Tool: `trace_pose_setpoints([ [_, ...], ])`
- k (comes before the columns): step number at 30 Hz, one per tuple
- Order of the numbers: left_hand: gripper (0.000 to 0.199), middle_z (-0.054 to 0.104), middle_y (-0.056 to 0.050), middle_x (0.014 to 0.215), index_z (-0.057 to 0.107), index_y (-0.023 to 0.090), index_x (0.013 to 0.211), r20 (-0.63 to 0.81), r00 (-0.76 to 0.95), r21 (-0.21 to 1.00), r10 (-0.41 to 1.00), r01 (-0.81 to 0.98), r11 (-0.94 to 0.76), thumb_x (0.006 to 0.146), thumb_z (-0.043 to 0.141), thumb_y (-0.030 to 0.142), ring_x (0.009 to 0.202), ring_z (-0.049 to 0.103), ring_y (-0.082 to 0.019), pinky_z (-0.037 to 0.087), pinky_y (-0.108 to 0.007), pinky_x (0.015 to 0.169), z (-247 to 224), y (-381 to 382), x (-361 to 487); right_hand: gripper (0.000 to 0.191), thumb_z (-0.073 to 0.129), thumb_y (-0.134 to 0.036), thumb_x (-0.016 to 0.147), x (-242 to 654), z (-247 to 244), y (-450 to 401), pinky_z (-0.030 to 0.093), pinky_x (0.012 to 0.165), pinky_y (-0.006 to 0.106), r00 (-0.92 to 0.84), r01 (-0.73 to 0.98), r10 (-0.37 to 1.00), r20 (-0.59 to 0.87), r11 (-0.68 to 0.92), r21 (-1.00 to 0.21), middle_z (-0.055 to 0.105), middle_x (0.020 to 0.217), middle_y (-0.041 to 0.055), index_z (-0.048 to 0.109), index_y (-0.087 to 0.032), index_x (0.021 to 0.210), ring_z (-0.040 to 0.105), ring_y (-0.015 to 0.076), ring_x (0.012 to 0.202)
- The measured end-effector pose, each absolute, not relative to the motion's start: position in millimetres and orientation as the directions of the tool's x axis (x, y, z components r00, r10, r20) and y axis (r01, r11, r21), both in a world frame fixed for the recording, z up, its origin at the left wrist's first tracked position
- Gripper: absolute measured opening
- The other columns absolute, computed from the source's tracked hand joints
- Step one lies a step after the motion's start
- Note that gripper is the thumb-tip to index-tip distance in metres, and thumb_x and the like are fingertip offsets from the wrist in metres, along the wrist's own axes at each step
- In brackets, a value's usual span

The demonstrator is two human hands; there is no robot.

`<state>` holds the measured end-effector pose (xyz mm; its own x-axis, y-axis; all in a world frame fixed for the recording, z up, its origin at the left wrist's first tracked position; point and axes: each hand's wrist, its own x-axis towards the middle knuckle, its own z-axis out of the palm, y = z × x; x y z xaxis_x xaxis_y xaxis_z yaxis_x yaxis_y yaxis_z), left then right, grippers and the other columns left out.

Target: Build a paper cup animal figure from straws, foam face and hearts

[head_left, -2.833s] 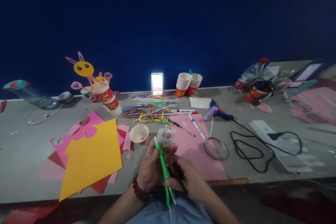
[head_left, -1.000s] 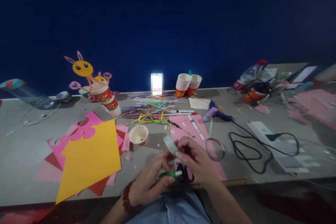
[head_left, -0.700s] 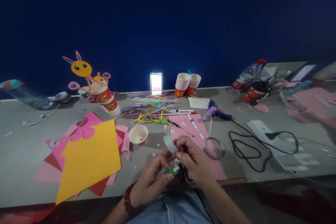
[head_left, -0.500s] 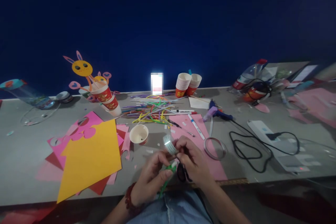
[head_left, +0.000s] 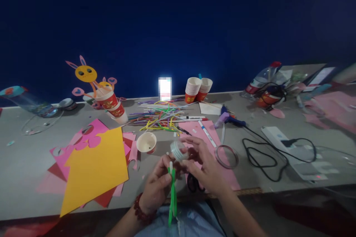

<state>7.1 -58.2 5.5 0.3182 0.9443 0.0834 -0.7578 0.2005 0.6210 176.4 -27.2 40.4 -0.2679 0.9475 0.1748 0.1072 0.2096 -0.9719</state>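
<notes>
My left hand (head_left: 159, 179) is closed, with thumb and fingers pinching green pipe cleaners (head_left: 172, 196) that have a whitish tip and hang down over my lap. My right hand (head_left: 204, 164) has its fingers round a roll of clear tape (head_left: 178, 150) just above the left fingertips. Black scissors handles (head_left: 192, 182) show beneath the right hand; their blades are hidden. Beyond the left hand stands a paper cup (head_left: 146, 143) with a small dark bit inside.
Orange (head_left: 97, 166) and pink sheets lie at the left. Loose pipe cleaners (head_left: 161, 116) spread across the back, beside stacked paper cups (head_left: 192, 90). A glue gun (head_left: 233, 120), its cable and a power strip (head_left: 289, 155) are at the right. Rabbit-faced cups (head_left: 107, 100) stand back left.
The green pipe cleaners have swung upright and show more fully in my left hand. My right fingers have spread round the tape roll, which has turned and shifted slightly left.
</notes>
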Motion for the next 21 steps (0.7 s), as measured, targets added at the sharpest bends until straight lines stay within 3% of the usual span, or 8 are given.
trace_pose_setpoints([
  [3,0.023,0.066,-0.004,0.106,0.057,0.02,0.088,0.066,0.347,0.653,0.935,-0.724,0.223,0.081,0.076,0.031,0.098,0.065,-0.022,0.047,-0.035,0.088,1.1,-57.6,3.5,0.065,0.054,-0.012,0.086,180.8,40.1,-28.0,0.058,0.078,0.031,-0.369,0.092,0.921,0.127,0.172,-0.981,0.056,0.136,0.0098,0.036,-0.028,0.146,0.065,0.0205,0.103],
  [6,0.022,0.069,-0.004,0.093,0.057,0.019,0.088,0.133,0.398,0.72,0.908,-0.668,0.187,0.083,0.075,0.03,0.084,0.068,-0.019,0.049,-0.031,0.079,0.8,-55.0,-0.5,0.054,0.053,-0.015,0.088,185.9,41.6,-27.0,0.057,0.083,0.033,-0.46,0.116,0.876,0.147,0.223,-0.968,0.062,0.131,0.0077,0.049,-0.029,0.14,0.065,0.0232,0.108],
  [9,0.022,0.069,-0.003,0.083,0.056,0.019,0.09,0.172,0.44,0.682,0.881,-0.699,0.216,0.085,0.074,0.031,0.072,0.068,-0.017,0.049,-0.025,0.063,3.3,-52.6,-0.4,0.051,0.055,-0.016,0.087,187.9,44.4,-24.7,0.052,0.097,0.038,-0.465,0.178,0.857,0.22,0.334,-0.926,0.064,0.131,0.0076,0.056,-0.028,0.137,0.061,0.0254,0.118],
  [12,0.026,0.068,-0.003,0.077,0.056,0.019,0.087,0.096,0.376,0.619,0.922,-0.747,0.24,0.083,0.076,0.034,0.066,0.064,-0.015,0.046,-0.021,0.055,6.4,-51.2,3.3,0.054,0.054,-0.016,0.088,186.3,43.8,-22.1,0.048,0.102,0.04,-0.491,0.2,0.827,0.275,0.414,-0.888,0.065,0.133,0.0076,0.055,-0.028,0.14,0.06,0.0254,0.12],
  [17,0.032,0.061,0.002,0.069,0.064,0.017,0.09,-0.103,0.231,0.567,0.967,-0.786,0.248,0.073,0.085,0.034,0.06,0.055,-0.009,0.05,-0.023,0.064,15.7,-49.9,5.5,0.05,0.052,-0.016,0.089,182.1,32.7,-21.0,0.05,0.099,0.038,-0.453,0.187,0.836,0.309,0.428,-0.884,0.067,0.13,0.0062,0.06,-0.03,0.135,0.063,0.0243,0.116],
  [21,0.029,0.063,0.002,0.071,0.066,0.017,0.088,-0.107,0.278,0.55,0.955,-0.784,0.29,0.073,0.085,0.033,0.066,0.058,-0.009,0.051,-0.025,0.077,22.0,-51.1,5.6,0.047,0.053,-0.015,0.087,179.8,32.5,-24.7,0.053,0.095,0.037,-0.394,0.142,0.869,0.301,0.381,-0.914,0.071,0.122,0.0061,0.064,-0.028,0.13,0.066,0.0239,0.109],
])
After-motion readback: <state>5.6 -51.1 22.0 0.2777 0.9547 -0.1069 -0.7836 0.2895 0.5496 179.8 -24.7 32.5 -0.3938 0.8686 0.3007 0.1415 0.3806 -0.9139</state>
